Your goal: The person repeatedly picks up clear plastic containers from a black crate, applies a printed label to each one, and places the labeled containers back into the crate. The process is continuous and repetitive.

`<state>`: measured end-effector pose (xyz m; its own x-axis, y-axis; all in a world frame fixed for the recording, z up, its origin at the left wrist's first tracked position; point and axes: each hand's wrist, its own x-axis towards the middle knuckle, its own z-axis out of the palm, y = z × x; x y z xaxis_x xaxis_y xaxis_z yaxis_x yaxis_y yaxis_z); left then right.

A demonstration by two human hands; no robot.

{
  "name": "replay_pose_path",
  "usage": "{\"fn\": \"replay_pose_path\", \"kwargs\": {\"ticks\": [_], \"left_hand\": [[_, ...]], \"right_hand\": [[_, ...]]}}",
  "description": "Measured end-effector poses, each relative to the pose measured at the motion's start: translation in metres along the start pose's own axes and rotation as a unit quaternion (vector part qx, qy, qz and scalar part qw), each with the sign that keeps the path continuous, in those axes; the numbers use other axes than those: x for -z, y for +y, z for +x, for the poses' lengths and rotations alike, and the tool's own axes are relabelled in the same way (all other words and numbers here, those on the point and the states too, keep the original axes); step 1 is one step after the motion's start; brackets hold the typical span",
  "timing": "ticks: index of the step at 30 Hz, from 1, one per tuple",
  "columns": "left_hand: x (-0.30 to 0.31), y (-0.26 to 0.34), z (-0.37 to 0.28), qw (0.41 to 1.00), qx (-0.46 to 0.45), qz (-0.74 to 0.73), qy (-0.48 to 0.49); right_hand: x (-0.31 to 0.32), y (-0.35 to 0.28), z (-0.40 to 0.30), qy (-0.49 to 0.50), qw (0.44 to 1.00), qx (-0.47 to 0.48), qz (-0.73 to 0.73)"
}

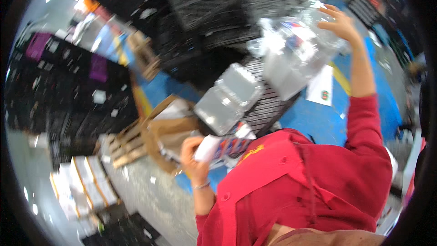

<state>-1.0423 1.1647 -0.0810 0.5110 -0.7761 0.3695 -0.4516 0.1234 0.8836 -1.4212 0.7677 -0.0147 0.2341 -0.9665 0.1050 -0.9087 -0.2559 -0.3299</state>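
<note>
My left hand [195, 164], low and left of the red garment, is closed around a white object [207, 148], perhaps a roll. Beside it runs a strip of red-and-blue printed labels [232, 147]. Clear plastic containers [223, 104] lie above this hand, over a black slatted crate [269, 104]. At the upper right, my right hand [334, 22] touches the end of a shiny pile of clear plastic packaging [293, 54], with red-and-blue printing on part of it. Blur hides whether its fingers grip the plastic.
An open cardboard box [170, 128] stands left of the crate, near a wooden pallet [128, 147]. Stacked black crates [68, 99] fill the left side. White strapped boxes [85, 184] stand lower left. A white sheet [320, 85] lies right of the packaging.
</note>
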Motion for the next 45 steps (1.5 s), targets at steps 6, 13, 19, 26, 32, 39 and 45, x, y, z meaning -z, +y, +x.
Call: {"fn": "replay_pose_path", "kwargs": {"ticks": [6, 13, 19, 26, 32, 39, 45], "left_hand": [[0.005, -0.002, 0.004, 0.999, 0.020, -0.025, 0.004], [-0.001, 0.008, -0.004, 0.998, 0.031, -0.049, 0.034], [-0.012, 0.004, -0.008, 0.998, 0.063, -0.022, -0.016], [-0.002, -0.009, -0.023, 0.977, 0.148, -0.153, 0.009], [0.016, -0.022, -0.037, 0.972, 0.197, -0.125, -0.004], [0.053, -0.099, -0.074, 0.973, 0.159, 0.160, -0.044], [0.056, -0.113, -0.087, 0.968, 0.251, 0.002, -0.008]], "right_hand": [[0.017, 0.046, -0.002, -0.067, 0.992, 0.079, 0.078], [-0.048, 0.005, -0.020, 0.012, 0.974, 0.008, -0.228], [-0.093, -0.177, -0.123, 0.048, 0.870, 0.400, 0.284], [-0.148, -0.246, -0.177, -0.380, 0.709, 0.336, 0.490], [-0.151, -0.265, -0.195, -0.315, 0.737, 0.383, 0.459], [-0.160, -0.290, -0.168, -0.171, 0.814, 0.190, 0.522], [-0.287, -0.285, -0.126, -0.375, 0.844, 0.087, 0.373]]}}
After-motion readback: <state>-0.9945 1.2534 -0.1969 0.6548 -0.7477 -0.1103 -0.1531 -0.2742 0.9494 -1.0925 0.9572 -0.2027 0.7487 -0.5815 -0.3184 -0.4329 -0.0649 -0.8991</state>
